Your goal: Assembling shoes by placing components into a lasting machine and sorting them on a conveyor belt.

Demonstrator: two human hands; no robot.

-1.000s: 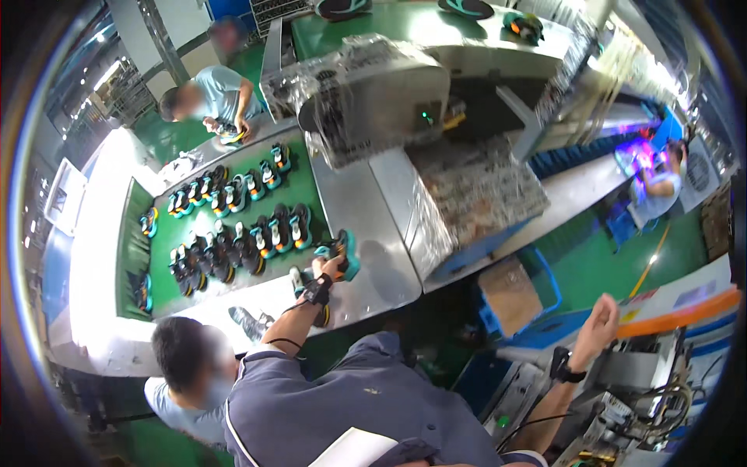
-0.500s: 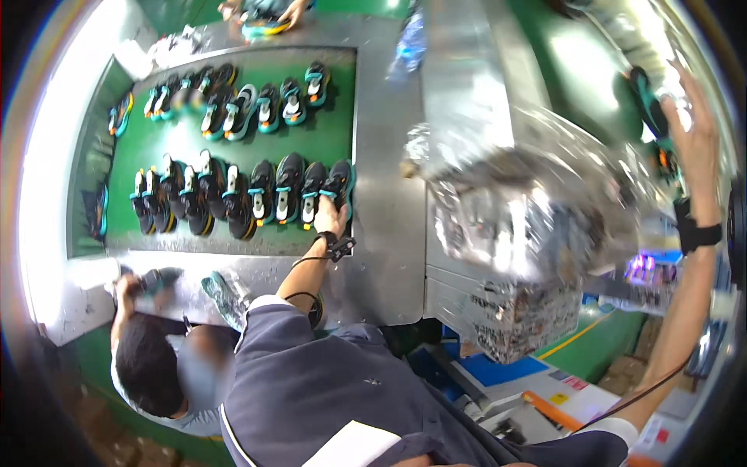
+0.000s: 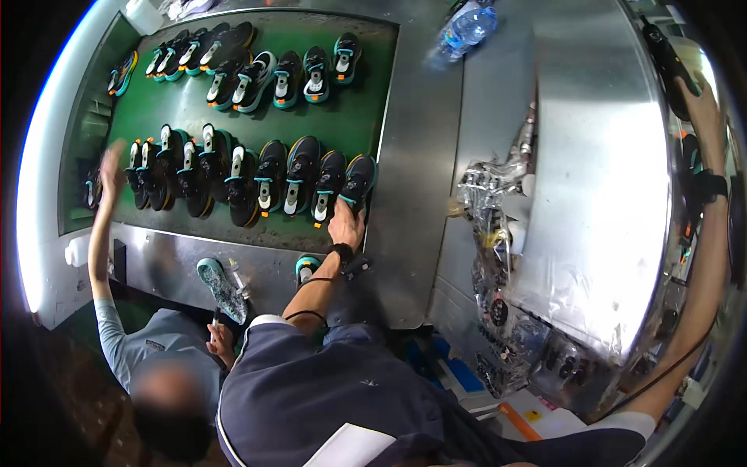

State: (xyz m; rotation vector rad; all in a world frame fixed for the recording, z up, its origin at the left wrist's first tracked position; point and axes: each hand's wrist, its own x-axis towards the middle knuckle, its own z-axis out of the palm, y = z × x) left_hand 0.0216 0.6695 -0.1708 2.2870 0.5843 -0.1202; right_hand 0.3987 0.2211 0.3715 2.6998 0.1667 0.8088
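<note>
My left hand [image 3: 347, 226] is closed on the near end of a black running shoe [image 3: 359, 177] with a teal edge. That shoe is the rightmost in the nearer row on the green belt [image 3: 311, 117]. At the far right, my right arm is stretched out, and my right hand [image 3: 703, 113] grips a dark shoe [image 3: 665, 66] near the picture's rim. Part of this shoe is hidden by the fingers. Beside the left-hand shoe stands another black shoe [image 3: 329, 183] with a pale tongue and an orange tab.
A second row of shoes [image 3: 286, 78] lies farther back. A co-worker's arm [image 3: 101, 241] reaches over the belt's left end; their other hand [image 3: 220, 341] holds a thin tool. A teal sole [image 3: 222, 288], water bottle [image 3: 467, 31] and metal ledge [image 3: 420, 156] are nearby.
The view has shifted, bringing the metal surface on the right into clearer sight. The co-worker has let go of a shoe and raised an arm over the belt. My left hand stays at the same shoe.
</note>
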